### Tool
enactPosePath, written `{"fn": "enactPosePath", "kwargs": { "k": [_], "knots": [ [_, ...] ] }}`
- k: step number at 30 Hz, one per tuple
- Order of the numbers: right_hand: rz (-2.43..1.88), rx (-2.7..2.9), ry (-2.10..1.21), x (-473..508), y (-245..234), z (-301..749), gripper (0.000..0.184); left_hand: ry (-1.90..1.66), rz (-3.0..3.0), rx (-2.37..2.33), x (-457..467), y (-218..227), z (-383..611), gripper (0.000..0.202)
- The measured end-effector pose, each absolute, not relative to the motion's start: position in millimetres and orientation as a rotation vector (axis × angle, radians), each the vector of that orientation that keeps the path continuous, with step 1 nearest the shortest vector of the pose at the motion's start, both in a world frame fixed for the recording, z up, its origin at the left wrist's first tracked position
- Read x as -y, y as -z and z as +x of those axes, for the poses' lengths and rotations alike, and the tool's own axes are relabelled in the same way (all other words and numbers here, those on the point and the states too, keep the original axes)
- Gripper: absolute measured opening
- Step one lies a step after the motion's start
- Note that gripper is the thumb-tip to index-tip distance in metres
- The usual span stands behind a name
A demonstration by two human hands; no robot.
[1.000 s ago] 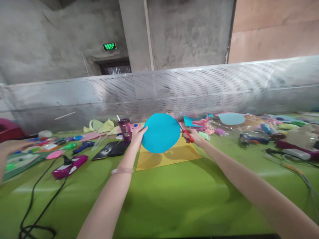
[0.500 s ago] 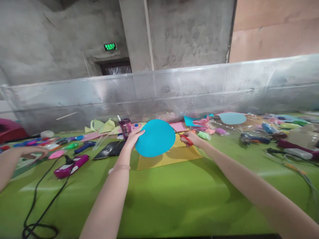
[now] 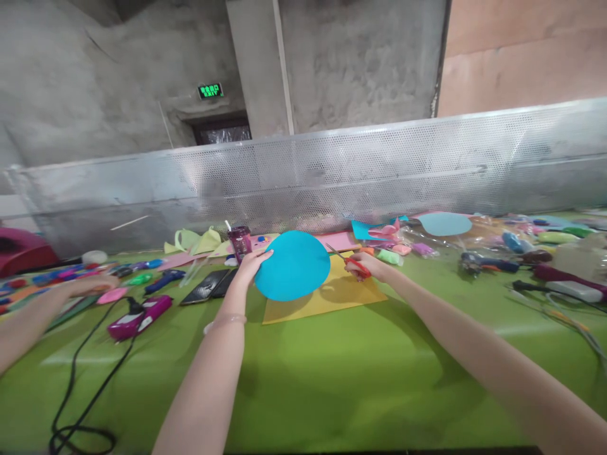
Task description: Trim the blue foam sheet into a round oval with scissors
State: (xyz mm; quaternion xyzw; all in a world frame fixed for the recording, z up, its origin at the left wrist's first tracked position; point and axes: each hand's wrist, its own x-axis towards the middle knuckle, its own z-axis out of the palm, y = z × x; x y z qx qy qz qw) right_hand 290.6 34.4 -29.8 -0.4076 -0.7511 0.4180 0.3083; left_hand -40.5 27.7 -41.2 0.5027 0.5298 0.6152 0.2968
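two hands [image 3: 251,265] grip blue disc [image 3: 293,265], scissors [image 3: 353,262].

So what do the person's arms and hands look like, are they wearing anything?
Both arms are bare with no sleeves in view. The left hand has a thin pale bead-like bracelet around its wrist and long, light-painted fingernails. The right hand wears no glove, and no ring or watch can be made out.

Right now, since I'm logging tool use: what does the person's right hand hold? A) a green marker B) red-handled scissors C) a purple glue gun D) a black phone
B: the right hand grips the red-handled scissors, blades aimed at the blue paper circle that the left hand holds by its edge over the yellow sheet.
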Motion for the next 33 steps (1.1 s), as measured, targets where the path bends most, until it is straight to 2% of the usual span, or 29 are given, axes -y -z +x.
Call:
{"fn": "enactPosePath", "kwargs": {
  "k": [6,11,25,33],
  "knots": [
    [-1.147,1.891,-0.995,-35,33,284,0.011,-1.671,1.331,-1.387,-24,37,-33,0.036],
    [-1.088,1.917,-1.025,-36,36,285,0.014,-1.632,1.334,-1.323,-26,37,-30,0.043],
    [-1.035,1.909,-1.04,-36,37,279,0.012,-1.705,1.397,-1.282,-21,33,-20,0.035],
    [-1.012,1.885,-1.022,-42,42,278,0.013,-1.565,1.334,-1.208,-17,30,-14,0.035]
  ]
}}
